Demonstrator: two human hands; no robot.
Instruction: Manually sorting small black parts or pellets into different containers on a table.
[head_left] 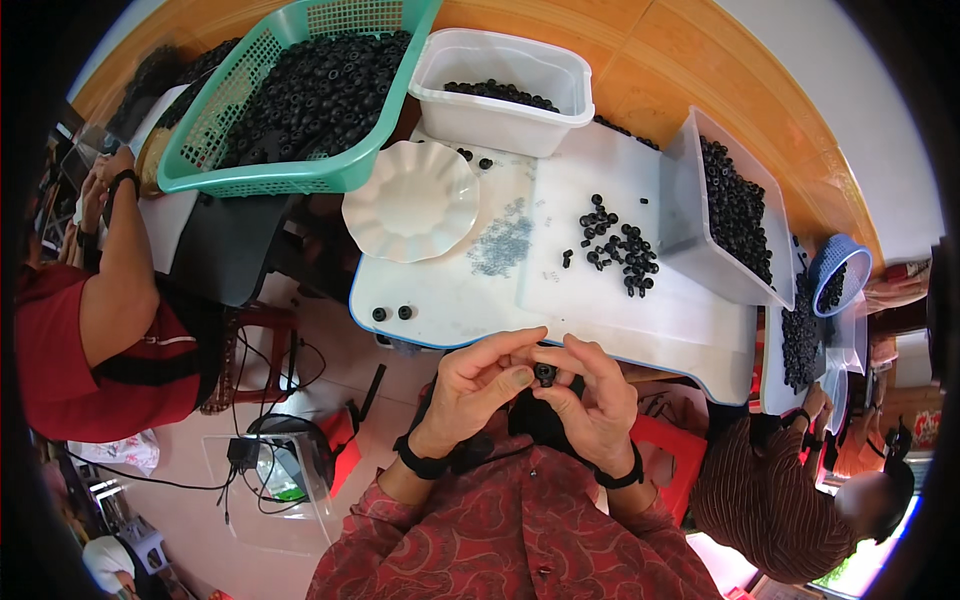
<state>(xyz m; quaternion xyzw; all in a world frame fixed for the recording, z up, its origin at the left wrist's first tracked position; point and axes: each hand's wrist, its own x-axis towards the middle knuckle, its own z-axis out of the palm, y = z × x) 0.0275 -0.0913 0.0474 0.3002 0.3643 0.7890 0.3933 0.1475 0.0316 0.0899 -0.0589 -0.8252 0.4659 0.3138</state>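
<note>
My right hand (595,400) pinches a small round black part (545,373) with a hole in its middle, in front of the table's near edge. Close against it is my left hand (480,388), fingers curved inward and thumb tip beside the part. What the left fingertips hold, if anything, is too small to make out. On the white tabletop ahead lies a loose group of similar black parts (625,255). Left of those, a scatter of tiny clear rings (503,243) is spread out. Two more black parts (392,314) sit near the table's left front corner.
A scalloped white plate (410,200) stands at left. Behind are a green basket (345,175) and white tub (495,122) with black parts; a grey bin (690,215) is at right. Co-workers sit left (120,330) and right (770,490). Cables (235,450) lie on the floor.
</note>
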